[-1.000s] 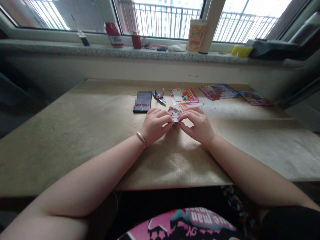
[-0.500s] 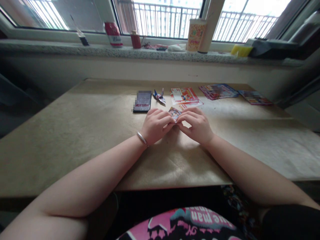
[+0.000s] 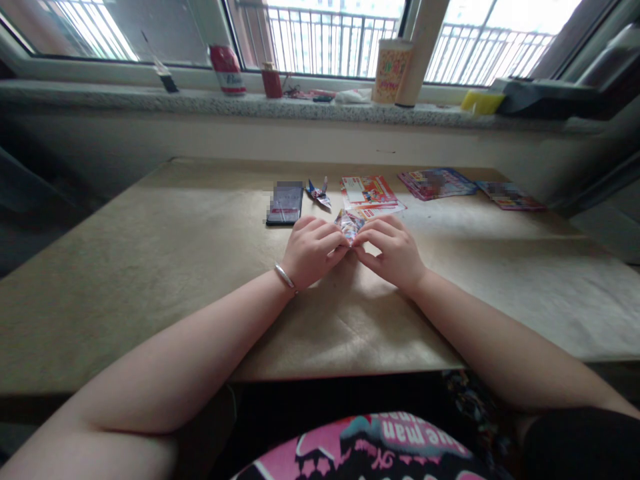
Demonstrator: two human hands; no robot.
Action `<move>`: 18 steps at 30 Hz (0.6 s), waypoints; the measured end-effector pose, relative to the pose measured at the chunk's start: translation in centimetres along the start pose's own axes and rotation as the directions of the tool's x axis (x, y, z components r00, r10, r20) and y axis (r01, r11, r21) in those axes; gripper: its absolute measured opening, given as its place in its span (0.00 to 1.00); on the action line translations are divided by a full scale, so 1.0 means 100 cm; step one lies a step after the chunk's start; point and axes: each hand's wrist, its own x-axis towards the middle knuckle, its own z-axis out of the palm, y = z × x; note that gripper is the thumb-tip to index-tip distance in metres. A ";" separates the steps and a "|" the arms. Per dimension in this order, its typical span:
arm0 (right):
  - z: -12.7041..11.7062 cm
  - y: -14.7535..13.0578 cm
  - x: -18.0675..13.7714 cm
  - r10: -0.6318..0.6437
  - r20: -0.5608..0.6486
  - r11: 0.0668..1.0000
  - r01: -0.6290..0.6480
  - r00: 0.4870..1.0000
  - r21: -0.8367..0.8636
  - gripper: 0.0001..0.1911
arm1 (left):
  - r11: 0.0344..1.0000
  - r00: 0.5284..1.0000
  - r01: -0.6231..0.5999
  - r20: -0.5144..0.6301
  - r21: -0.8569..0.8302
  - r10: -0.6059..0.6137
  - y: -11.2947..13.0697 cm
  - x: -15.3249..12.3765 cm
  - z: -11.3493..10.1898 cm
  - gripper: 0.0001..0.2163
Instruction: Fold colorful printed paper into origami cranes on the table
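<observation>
My left hand (image 3: 311,251) and my right hand (image 3: 390,251) meet at the middle of the paper-covered table (image 3: 150,267). Both pinch a small folded piece of colourful printed paper (image 3: 349,224) between their fingertips. The paper stands up slightly from the table between the two hands, and its lower part is hidden by my fingers. A silver bracelet (image 3: 285,278) sits on my left wrist.
Just beyond my hands lie a dark phone (image 3: 285,203), a small folded paper crane (image 3: 319,193) and a stack of printed sheets (image 3: 369,191). More colourful sheets (image 3: 437,183) lie at the far right. The window sill holds a red can (image 3: 227,68) and a patterned cup (image 3: 393,70).
The folded paper has been squeezed narrower and tipped more upright between my fingertips. My hands have stayed in the same spot.
</observation>
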 end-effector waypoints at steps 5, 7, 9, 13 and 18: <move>0.002 0.002 -0.001 0.024 -0.002 0.999 -0.024 1.000 -0.022 0.04 | 1.000 1.000 0.019 0.007 -0.007 -0.019 -0.002 -0.001 0.002 0.08; 0.002 0.003 -0.001 0.017 0.008 0.999 -0.017 1.000 -0.030 0.04 | 1.000 1.000 0.021 0.021 -0.007 -0.021 -0.002 -0.002 0.002 0.08; 0.002 0.002 0.000 -0.002 0.016 0.999 0.002 1.000 -0.044 0.05 | 1.000 0.999 0.019 0.032 -0.001 -0.019 -0.002 -0.001 0.002 0.07; 0.001 -0.001 0.000 -0.040 0.004 0.996 0.040 0.999 -0.074 0.05 | 1.000 0.999 0.008 0.035 0.030 -0.009 -0.001 -0.001 0.000 0.09; 0.001 -0.003 0.000 -0.006 -0.017 0.995 0.005 1.000 -0.097 0.04 | 1.000 1.000 -0.009 -0.005 0.020 0.009 -0.002 -0.001 0.000 0.10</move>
